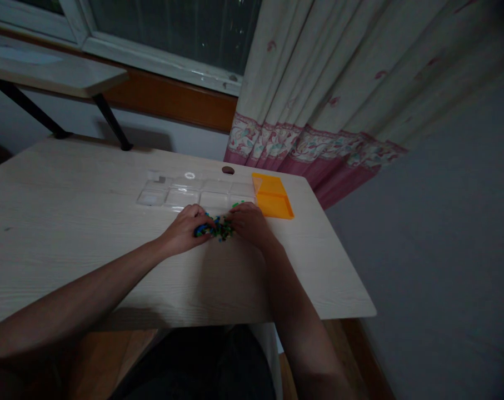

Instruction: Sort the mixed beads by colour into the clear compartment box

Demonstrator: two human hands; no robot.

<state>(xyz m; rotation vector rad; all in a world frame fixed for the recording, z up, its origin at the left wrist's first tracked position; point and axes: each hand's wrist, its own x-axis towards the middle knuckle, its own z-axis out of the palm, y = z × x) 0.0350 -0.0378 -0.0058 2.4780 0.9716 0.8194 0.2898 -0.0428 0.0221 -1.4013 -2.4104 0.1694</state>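
A pile of tiny coloured plastic pieces (221, 229), mostly blue, green and dark, lies on the table between my two hands. My left hand (185, 229) curls round the pile's left side, with blue pieces showing between its thumb and fingers. From the other side, my right hand (248, 223) reaches in, its fingers bent and close together at the pile's edge. What its fingertips pinch, if anything, is too small to make out. A few bright green pieces (238, 204) show just behind the right hand.
Behind the hands lies a clear plastic compartment box (184, 197). An orange-yellow tray (275, 205) touches its right end. A round dark hole (228, 170) sits near the table's (110, 239) back edge. A raised shelf (80, 80) on black legs stands back left; a curtain (302, 111) hangs behind.
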